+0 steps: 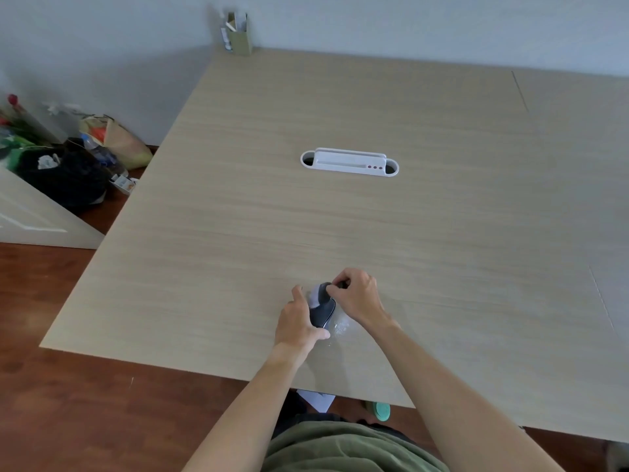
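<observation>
The dark object (pixel 322 311), rounded and resembling a computer mouse, is located in the lower centre of the frame, just above the near part of the table (pixel 340 216). It is held between both hands. The left hand (pixel 295 323) grips the object from its left side: the fingers are curled round its left edge and the thumb lies along its lower end. The right hand (pixel 357 296) is closed to a pinch at the object's upper end, with the fingertips bent inward onto it; what exactly the fingertips have hold of there cannot be told. A pale, translucent piece (pixel 315 295) lies against the upper left part of the object, between the two hands. A crumpled sheet of clear plastic (pixel 341 324) lies on the table just beside the object, on its lower right side and under the right wrist. A white oval cable tray (pixel 349 162) is set into the table in the centre of the frame, well apart from the hands. A small cardboard box (pixel 239 35) stands at the far corner of the table, at the top of the frame. Bags (pixel 64 175) lie on the brown floor (pixel 51 386) at the left edge of the frame. A green garment (pixel 340 447) fills the bottom centre.
</observation>
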### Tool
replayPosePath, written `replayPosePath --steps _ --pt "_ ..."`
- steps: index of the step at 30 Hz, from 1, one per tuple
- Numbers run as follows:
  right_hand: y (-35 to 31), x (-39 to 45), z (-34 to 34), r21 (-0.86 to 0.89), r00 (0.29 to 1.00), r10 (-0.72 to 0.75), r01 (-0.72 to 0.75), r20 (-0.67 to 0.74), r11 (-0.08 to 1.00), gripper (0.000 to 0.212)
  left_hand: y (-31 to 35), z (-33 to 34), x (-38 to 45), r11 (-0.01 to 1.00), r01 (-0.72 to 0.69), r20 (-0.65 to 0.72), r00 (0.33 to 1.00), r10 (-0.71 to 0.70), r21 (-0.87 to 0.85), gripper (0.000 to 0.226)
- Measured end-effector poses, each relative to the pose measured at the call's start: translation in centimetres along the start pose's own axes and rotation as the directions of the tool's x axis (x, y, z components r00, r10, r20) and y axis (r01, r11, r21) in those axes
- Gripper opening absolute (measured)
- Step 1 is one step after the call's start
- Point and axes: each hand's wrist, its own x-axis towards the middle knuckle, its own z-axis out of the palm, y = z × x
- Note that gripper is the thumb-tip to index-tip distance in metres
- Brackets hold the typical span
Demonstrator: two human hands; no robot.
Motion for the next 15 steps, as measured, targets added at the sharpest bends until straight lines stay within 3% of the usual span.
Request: replayPosePath --steps 2,5,7,10,12,15 --pt "0.6 -0.1 -0.1 -0.066 0.999 0.002 0.001 0.042 0.998 0.006 0.0 0.0 0.0 1.0 0.001 0.003 1.0 -0.001 0.0 0.104" --pt "1.9 0.0 -0.6 -0.129 0.996 0.013 -0.025 -0.091 0.991 0.007 0.1 -0.1 -0.1 1.0 0.006 0.008 1.0 -0.006 0.006 0.105" --pt "1.8 -0.2 -1.0 -0.075 0.99 0.024 -0.034 -0.136 0.997 0.008 0.1 -0.1 -0.1 1.0 0.004 0.006 1.0 -0.004 0.007 0.104" --pt "1.2 -0.5 -1.4 0.08 0.996 0.081 -0.078 -0.041 0.994 0.005 -0.1 0.0 -0.1 1.0 -0.003 0.007 1.0 0.003 -0.017 0.104" --pt "1.4 -0.7 -1.2 0.055 0.997 0.07 -0.072 0.039 0.996 0.003 -0.1 0.0 -0.1 1.0 -0.014 0.002 1.0 0.014 -0.027 0.102" --pt "1.9 -0.4 -0.8 -0.009 0.992 0.046 -0.047 -0.114 0.999 0.004 -0.1 0.0 -0.3 1.0 -0.016 -0.006 1.0 0.016 -0.016 0.101"
